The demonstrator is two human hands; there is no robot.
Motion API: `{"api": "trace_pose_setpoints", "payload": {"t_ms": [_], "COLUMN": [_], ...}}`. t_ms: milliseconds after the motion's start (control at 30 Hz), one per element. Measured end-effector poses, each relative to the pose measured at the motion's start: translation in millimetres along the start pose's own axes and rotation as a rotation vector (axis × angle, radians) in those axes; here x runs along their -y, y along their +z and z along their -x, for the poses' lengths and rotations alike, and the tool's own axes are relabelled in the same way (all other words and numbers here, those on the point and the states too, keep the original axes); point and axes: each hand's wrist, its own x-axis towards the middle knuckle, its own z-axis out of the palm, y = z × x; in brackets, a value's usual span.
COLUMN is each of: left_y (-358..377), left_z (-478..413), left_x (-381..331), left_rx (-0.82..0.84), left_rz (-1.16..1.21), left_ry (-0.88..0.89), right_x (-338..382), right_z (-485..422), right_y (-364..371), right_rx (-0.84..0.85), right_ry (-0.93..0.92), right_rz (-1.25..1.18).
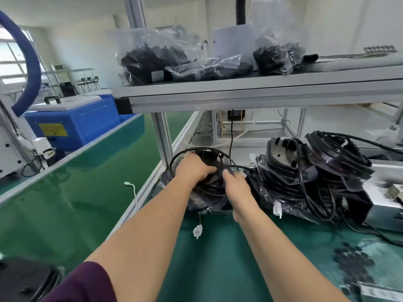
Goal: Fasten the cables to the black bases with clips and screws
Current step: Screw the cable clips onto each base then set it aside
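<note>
Both my arms reach forward over the green mat to a black base with a coiled black cable lying in a clear bag beside the frame post. My left hand curls over the top of that base and grips it. My right hand pinches the black cable just to the right of it. A white connector dangles on thin wires below the bundle. To the right, a stack of black bases with cables leans in plastic wrap. The image is slightly blurred by motion.
An aluminium shelf overhead carries bags of black parts. A pile of small black clips lies in plastic at the lower right. A metal box sits at the right edge. A green conveyor and a blue machine are on the left.
</note>
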Motion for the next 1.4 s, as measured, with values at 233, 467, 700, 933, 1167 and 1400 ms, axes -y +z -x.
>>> {"api": "trace_pose_setpoints", "payload": {"t_ms": [233, 467, 700, 933, 1167, 1400], "left_y": [-7, -13, 22, 58, 65, 37], "left_z": [22, 110, 228, 290, 307, 305], "left_x": [2, 7, 36, 60, 71, 40], "left_rx": [-0.035, -0.027, 0.049, 0.14, 0.172, -0.045], "left_rz": [0.661, 1.028, 1.077, 1.04, 0.709, 0.182], "left_ry": [-0.1, 0.037, -0.004, -0.172, -0.139, 0.148], "right_x": [-11, -23, -62, -92, -80, -67], "right_z": [24, 102, 161, 185, 173, 155], "right_y": [-13, -40, -85, -109, -110, -108], "right_rx": [0.007, -0.047, 0.054, 0.11, 0.059, 0.118], "right_ry": [-0.069, -0.311, -0.149, -0.083, -0.196, -0.181], "right_rz": [-0.183, -0.187, -0.004, 0.403, 0.416, 0.342]}}
